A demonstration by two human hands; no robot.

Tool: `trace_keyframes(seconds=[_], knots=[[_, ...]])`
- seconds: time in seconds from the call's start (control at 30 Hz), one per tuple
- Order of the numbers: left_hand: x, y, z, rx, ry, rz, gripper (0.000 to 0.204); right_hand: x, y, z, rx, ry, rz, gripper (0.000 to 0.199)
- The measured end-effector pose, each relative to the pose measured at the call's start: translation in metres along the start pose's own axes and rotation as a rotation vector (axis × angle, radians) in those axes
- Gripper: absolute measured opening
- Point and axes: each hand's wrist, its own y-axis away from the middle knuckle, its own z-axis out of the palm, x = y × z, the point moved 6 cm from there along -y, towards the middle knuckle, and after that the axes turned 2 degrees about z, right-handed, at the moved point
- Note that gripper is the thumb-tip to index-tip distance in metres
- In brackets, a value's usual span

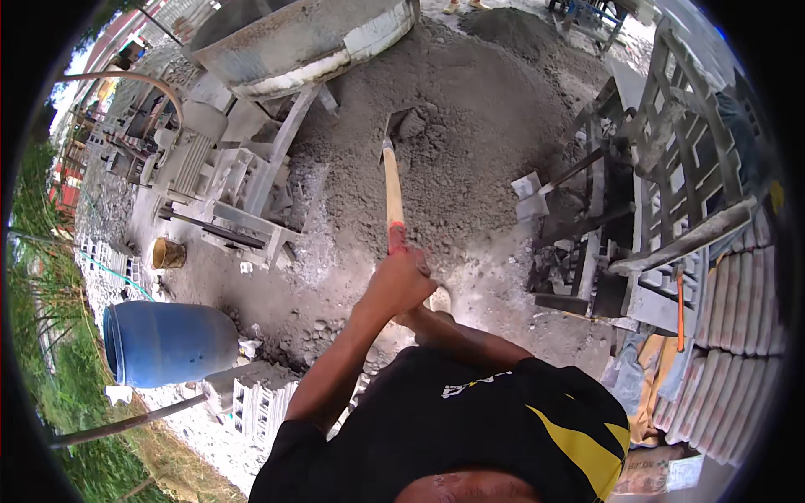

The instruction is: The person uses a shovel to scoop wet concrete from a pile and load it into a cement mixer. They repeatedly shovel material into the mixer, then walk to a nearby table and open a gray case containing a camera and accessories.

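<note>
A shovel [393,189] with a pale wooden shaft and a red upper part stretches away from me. Its blade is partly sunk in a grey heap of sand-like mix [470,92], with a dark clump lying at the blade. My left hand [402,283] is closed round the upper end of the shovel, by the red part. Close beneath it, my right hand [409,315] is mostly hidden behind my left wrist. It appears closed on the shovel's end, though its fingers do not show.
A large metal mixing pan [302,52] stands beyond the heap at left, beside a motor [186,147]. A blue barrel [172,344] lies on its side near hollow blocks [262,407]. Right of me are a block-making machine [591,226] and stacked grey slabs [713,398].
</note>
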Motion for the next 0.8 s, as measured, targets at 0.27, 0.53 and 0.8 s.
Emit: trace_keyframes(seconds=[0.27, 0.53, 0.8], knots=[[-0.019, -0.013, -0.040, -0.048, 0.052, -0.008, 0.021, -0.020, -0.116, 0.073, 0.256, -0.186, 0.053, 0.049], [-0.109, 0.107, -0.204, 0.399, 0.346, -0.373, 0.024, 0.012, -0.312, 0.099, 0.193, -0.092, 0.128, 0.028], [-0.322, -0.031, -0.217, 0.877, 1.857, -0.593, 0.017, -0.021, -0.455, 0.079, 0.400, 0.531, 0.003, 0.029]])
